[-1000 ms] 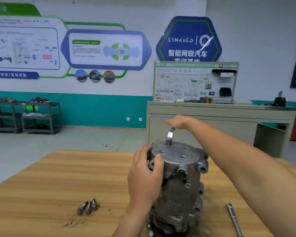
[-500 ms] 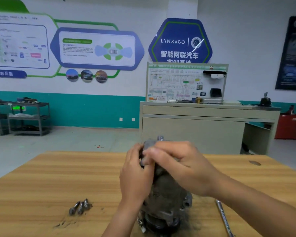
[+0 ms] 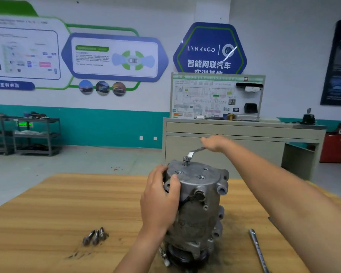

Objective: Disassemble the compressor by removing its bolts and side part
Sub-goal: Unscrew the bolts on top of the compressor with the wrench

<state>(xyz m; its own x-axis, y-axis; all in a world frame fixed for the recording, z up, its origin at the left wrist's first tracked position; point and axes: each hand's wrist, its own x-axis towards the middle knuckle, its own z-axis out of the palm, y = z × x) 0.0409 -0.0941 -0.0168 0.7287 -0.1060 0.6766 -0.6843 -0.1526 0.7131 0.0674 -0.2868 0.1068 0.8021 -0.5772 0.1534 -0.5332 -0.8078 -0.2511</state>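
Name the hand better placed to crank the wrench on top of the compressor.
Right. The right hand holds the wrench handle, with its socket seated on the compressor top face. The left hand grips the housing's side and is better left steadying it.

Left hand (image 3: 159, 201): centre frame, fingers wrapped on compressor (image 3: 199, 205).
Right hand (image 3: 215, 143): arm outstretched, above centre, gripping wrench (image 3: 195, 151).

The blue hexagon wall sign (image 3: 210, 49) reads "LYNK&CO" (Chinese characters beneath).

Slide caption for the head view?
Left hand steadies upright compressor; right hand holds wrench on its top face; three loose bolts lie on the table.
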